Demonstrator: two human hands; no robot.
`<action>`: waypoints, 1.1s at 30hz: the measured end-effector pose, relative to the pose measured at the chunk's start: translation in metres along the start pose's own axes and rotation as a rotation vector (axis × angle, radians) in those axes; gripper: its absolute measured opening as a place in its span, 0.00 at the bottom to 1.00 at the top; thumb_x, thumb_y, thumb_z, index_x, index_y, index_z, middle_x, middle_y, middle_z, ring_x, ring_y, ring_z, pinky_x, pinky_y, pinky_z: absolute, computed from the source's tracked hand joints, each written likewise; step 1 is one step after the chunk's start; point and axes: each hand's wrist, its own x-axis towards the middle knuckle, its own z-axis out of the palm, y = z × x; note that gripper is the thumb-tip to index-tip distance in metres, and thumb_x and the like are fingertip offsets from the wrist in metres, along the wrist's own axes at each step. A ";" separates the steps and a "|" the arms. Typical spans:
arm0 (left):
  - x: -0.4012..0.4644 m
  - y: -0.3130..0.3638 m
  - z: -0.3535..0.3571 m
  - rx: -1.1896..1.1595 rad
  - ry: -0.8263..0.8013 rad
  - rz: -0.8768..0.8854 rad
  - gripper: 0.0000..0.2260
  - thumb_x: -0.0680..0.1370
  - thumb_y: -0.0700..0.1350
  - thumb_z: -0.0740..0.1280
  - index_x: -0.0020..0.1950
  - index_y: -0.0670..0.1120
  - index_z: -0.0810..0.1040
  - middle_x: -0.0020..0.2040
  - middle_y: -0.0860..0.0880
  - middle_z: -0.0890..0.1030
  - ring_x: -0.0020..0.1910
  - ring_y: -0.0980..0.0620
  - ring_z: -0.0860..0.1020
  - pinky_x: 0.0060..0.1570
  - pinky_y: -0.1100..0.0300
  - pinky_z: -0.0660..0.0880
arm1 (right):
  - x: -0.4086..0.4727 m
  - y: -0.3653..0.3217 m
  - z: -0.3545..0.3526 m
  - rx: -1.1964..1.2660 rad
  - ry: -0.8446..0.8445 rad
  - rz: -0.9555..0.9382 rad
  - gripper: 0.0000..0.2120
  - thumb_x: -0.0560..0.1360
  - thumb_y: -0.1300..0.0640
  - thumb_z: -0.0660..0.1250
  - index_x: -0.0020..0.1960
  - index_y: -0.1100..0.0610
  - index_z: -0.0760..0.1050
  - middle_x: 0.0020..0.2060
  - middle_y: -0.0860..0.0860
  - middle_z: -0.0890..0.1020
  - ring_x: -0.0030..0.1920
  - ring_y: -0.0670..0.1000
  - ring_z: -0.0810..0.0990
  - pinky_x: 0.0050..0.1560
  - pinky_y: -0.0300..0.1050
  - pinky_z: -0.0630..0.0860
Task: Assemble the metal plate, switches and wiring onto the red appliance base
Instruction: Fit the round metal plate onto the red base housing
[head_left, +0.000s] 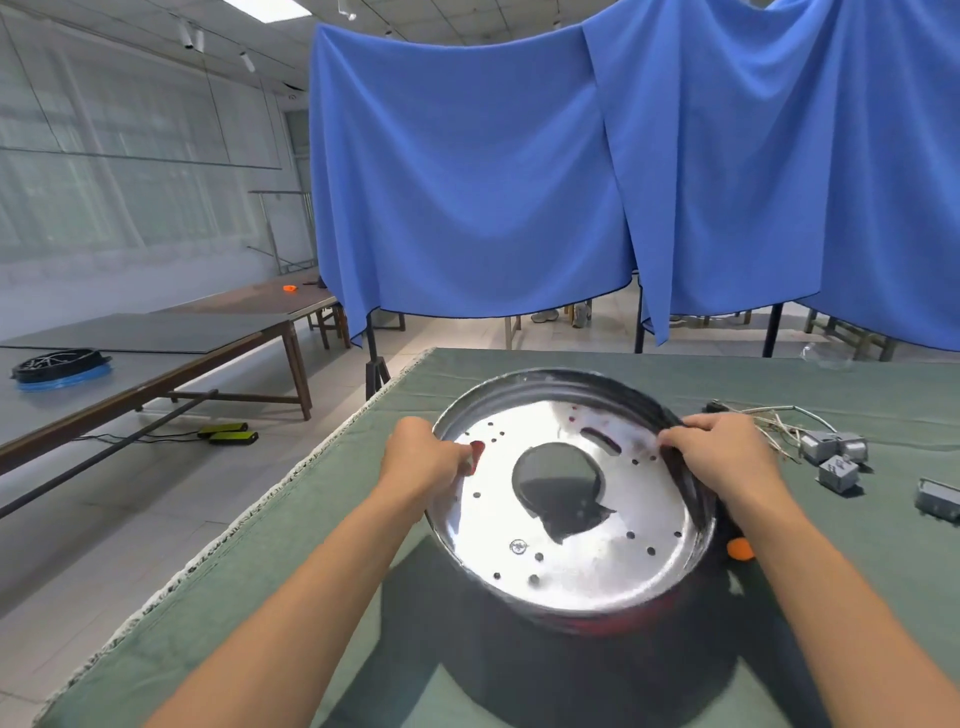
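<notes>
Covering the tabletop (467, 675), a green cloth carries the work. Metal plate (571, 519) sits tilted on the red appliance base (597, 621), centre. Left hand (423, 460) grips the plate's left rim, fingers curled; right hand (722, 457) grips its right rim. Switches (834, 457) with wiring (769, 423) lie right, apart.

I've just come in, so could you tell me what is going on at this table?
A person grips the round metal plate by its rim, left hand and right hand on opposite sides, tilted over the red appliance base. The grey switches and wiring lie unattached on the green cloth.
</notes>
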 end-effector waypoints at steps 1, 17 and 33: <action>0.000 -0.001 0.000 0.024 -0.041 -0.049 0.16 0.70 0.39 0.74 0.29 0.42 0.69 0.26 0.48 0.70 0.26 0.51 0.67 0.26 0.62 0.62 | 0.000 0.003 0.002 -0.007 -0.036 0.028 0.10 0.71 0.60 0.70 0.46 0.67 0.82 0.43 0.63 0.83 0.43 0.62 0.80 0.44 0.52 0.75; 0.004 -0.010 -0.004 0.151 -0.236 -0.144 0.13 0.75 0.40 0.70 0.36 0.41 0.68 0.29 0.46 0.69 0.25 0.50 0.68 0.17 0.67 0.61 | 0.000 -0.006 0.006 -0.112 -0.148 0.170 0.08 0.69 0.62 0.71 0.43 0.67 0.78 0.33 0.57 0.75 0.36 0.57 0.73 0.38 0.45 0.67; 0.009 -0.029 -0.002 -0.059 -0.173 -0.171 0.12 0.75 0.46 0.70 0.40 0.41 0.71 0.33 0.47 0.71 0.30 0.52 0.68 0.26 0.61 0.63 | -0.008 -0.036 0.004 0.218 -0.064 0.042 0.06 0.70 0.64 0.66 0.34 0.63 0.76 0.33 0.62 0.75 0.38 0.56 0.73 0.40 0.51 0.66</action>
